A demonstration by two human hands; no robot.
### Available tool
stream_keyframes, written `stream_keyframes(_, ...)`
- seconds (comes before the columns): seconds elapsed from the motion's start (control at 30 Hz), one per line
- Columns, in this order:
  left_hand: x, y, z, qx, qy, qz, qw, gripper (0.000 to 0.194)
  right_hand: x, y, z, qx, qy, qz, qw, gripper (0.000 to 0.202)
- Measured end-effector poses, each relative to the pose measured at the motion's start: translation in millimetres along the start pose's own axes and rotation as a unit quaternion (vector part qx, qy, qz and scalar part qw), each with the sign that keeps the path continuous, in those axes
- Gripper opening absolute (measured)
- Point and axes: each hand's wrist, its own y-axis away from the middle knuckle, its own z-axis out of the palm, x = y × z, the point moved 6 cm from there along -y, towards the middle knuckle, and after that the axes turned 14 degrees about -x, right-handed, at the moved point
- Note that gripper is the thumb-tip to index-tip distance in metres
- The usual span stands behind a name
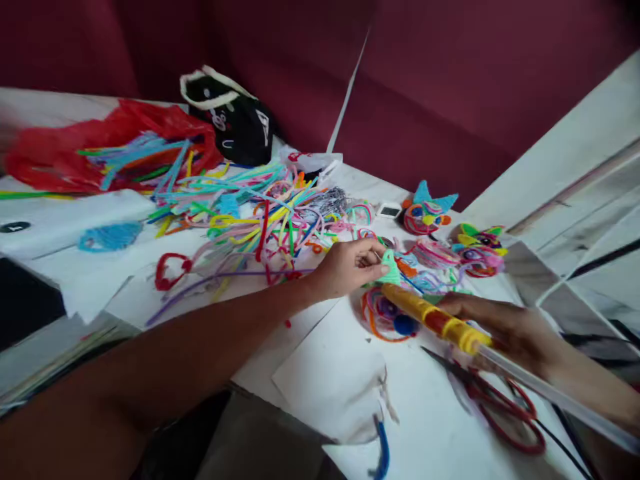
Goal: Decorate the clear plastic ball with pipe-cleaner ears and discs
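The left hand [343,270] pinches a mint-green pipe-cleaner piece [391,268] between closed fingers [376,272], near a coiled craft [376,319]; the right hand [525,330], fingers partly hidden, grips a yellow glue gun [434,319].

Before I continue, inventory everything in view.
Red bag: one, red, left
Black bag: one, black, back
Pipe cleaners: many, mixed, centre
Blue piece: one, blue, left
Paper: several, white, left, front
Display: one, white, back right
Figures: several, multicoloured, back right
Scissors: one, red handles, front right
Round piece: one, multicoloured, centre right
Smaller bits: many, mixed, scattered
Green piece: one, pale green, left hand
Yellow tool: one, yellow, right hand
Left hand: one, bare, centre
Right hand: one, bare, right
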Motion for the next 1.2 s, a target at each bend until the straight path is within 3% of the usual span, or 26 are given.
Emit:
stream_keyframes(0.67, 1.9, 2.1, -0.4, 0.004, 0.001, -0.002, 1.0, 0.015, -2.7, 0.3, 4.1, 0.021, -0.079, 0.069, 0.994, 0.034)
stream_keyframes(0.87, 2.5, 2.0, -0.4, 0.001, 0.007, -0.003, 1.0, 0.014, -8.1, -0.6, 2.1, 0.029, -0.074, 0.051, 0.996, 0.038)
stream_keyframes(1.2, 3.3, 1.5, -0.7, -0.003, 0.008, -0.002, 1.0, 0.013, -21.7, -0.2, -1.9, 0.059, -0.069, 0.021, 0.996, 0.028)
